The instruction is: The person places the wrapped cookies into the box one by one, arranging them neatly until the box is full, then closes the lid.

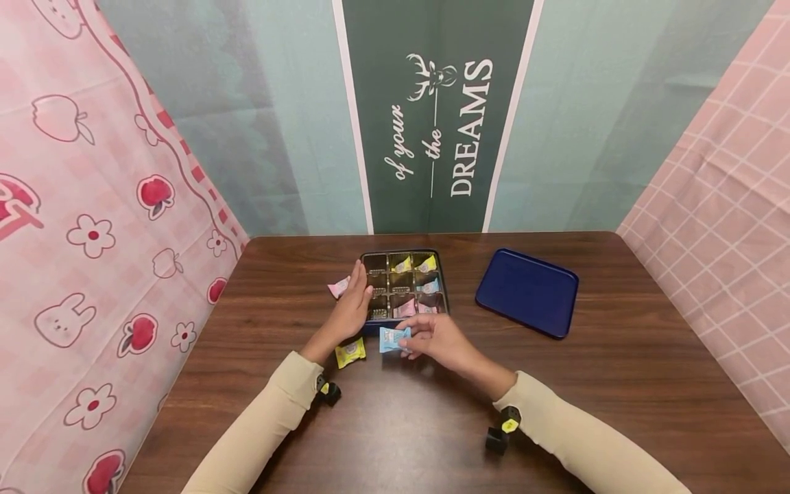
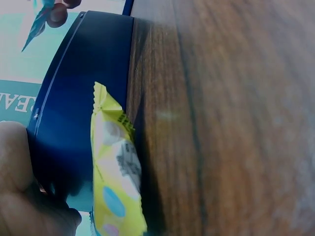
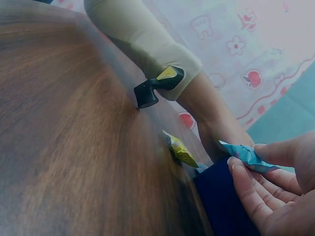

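Note:
A dark blue box (image 1: 372, 328) with a black divided insert stands near the table's back edge. Inside are yellow candies (image 1: 426, 263), a blue candy (image 1: 428, 286) and pink candies (image 1: 405, 309); the left column of compartments shows bare. Extended fingers of my left hand (image 1: 350, 309) lie along the box's left side. Between thumb and fingers, my right hand (image 1: 437, 337) pinches a blue wrapped candy (image 1: 392, 339) just in front of the box's near wall. A yellow wrapped candy (image 2: 115, 167) rests on the table by my left wrist.
A pink candy (image 1: 339, 287) lies left of the box, partly behind my left hand. To the right, a flat dark blue lid (image 1: 527, 291) rests on the wooden table (image 1: 395, 439). Cloth hangings (image 1: 296, 137) stand behind the table and on both sides.

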Available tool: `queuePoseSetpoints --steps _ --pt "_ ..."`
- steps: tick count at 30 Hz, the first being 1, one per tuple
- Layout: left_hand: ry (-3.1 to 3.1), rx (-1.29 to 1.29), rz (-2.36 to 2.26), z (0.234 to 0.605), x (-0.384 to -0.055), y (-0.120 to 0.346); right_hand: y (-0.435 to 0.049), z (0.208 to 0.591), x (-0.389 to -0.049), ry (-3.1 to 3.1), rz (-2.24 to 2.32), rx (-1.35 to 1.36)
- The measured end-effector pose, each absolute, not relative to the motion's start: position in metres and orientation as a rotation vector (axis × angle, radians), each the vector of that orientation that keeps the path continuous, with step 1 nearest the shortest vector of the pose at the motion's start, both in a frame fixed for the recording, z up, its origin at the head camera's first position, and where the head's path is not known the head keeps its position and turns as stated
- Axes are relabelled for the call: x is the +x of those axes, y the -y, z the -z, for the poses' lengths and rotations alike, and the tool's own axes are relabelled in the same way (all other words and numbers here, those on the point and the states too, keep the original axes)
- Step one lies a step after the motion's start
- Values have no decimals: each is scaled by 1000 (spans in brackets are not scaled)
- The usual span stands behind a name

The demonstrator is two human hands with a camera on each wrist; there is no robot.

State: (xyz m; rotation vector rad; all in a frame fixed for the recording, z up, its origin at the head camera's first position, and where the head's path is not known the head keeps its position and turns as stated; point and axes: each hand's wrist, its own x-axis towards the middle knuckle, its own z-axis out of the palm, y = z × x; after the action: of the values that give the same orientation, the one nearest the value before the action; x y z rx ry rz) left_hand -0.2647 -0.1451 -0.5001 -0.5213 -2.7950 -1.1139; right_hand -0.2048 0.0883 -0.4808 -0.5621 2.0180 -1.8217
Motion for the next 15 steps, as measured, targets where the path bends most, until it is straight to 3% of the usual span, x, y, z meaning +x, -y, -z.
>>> queuePoseSetpoints --steps 15 --pt "2769 -545 1118 500 -266 144 -92 461 -219 -2030 1854 -477"
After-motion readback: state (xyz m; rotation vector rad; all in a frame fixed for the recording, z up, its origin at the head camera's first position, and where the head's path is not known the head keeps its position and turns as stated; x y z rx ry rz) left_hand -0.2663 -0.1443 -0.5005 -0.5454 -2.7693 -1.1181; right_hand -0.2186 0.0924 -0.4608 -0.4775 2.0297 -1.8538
